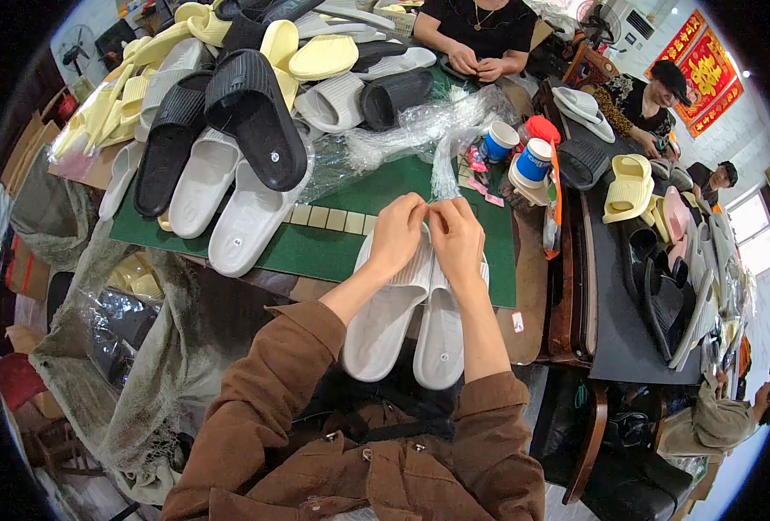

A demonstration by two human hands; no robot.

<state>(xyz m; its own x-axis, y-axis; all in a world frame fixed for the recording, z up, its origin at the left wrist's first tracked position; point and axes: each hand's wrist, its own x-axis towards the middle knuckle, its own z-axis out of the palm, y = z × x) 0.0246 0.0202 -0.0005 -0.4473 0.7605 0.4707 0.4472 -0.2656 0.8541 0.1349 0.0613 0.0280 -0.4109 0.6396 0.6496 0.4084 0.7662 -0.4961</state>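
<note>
Pretty cramped workshop room. A green-topped table [333,247] fills the middle, with a dark-topped wooden table [615,330] just to its right. White walls, a red hanging banner [706,74] on the far right wall, and a bright window [754,239] below it letting in daylight. A standing fan [77,52] sits in the top left corner, and grey sacking [133,347] is heaped on the floor.
</note>
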